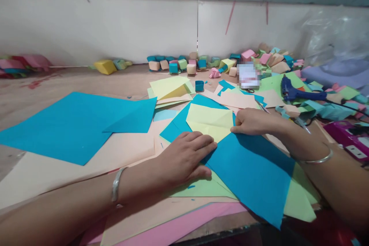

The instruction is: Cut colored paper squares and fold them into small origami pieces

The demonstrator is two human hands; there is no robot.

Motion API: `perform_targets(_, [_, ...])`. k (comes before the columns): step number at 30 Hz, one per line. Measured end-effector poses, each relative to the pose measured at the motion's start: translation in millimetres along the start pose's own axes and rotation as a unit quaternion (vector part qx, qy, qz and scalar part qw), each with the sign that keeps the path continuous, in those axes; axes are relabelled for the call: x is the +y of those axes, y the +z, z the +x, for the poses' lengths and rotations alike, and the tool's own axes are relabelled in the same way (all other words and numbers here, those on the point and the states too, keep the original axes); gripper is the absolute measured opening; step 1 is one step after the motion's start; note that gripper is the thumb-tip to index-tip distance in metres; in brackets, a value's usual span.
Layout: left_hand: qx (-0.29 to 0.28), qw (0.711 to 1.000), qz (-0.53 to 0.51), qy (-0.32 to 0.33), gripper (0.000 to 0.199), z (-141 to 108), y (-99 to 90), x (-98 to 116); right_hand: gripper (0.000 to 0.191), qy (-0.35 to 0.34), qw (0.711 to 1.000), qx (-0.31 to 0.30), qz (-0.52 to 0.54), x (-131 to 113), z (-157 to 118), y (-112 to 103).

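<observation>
A large blue sheet of paper [250, 169] lies at an angle in front of me, its lower corner reaching past the table edge. Against its upper edge shows a pale yellow piece of paper [210, 117] with crease lines, lying over more blue paper [175, 123]. My left hand [190, 155] rests flat at the blue sheet's left edge, fingers stretched out and close together. At the upper edge of the same sheet, my right hand [250, 121] is closed with curled fingers, its thumb and fingertips pinching the paper by the yellow piece. The palm side is hidden.
Another blue sheet [77, 123] lies left on peach paper [127, 152]. Pink paper [184, 226] sits near the front edge. A blue glue gun [300, 92] with a cord lies right, above a magenta power strip [346, 138]. Small paper boxes [191, 69] line the wall.
</observation>
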State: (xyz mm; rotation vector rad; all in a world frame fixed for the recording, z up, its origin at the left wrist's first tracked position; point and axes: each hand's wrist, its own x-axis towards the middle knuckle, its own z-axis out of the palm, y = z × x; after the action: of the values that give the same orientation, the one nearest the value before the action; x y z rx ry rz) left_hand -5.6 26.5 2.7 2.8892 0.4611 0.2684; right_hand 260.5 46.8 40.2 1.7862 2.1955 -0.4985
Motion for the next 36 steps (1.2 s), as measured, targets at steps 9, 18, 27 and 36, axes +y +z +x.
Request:
perform_targets(9, [0.016,1.000,-0.008,0.023,0.063,-8,-0.9,-2,0.040,0.013,0.999,0.011,-0.037,20,-2,-9])
perform_targets(18, [0.069,0.997,0.001,-0.023,0.029,-11,-8.1,-5,0.069,-0.084,0.987,0.136,0.009,21,-2,6])
perform_targets(27, [0.077,0.996,0.003,-0.055,0.026,-10,-10.6,-31,0.068,-0.199,0.964,0.175,0.017,8,1,13])
perform_targets(36, [0.110,0.990,0.022,-0.089,0.018,-10,-4.1,-35,0.054,-0.319,0.918,0.234,-0.017,-3,4,22])
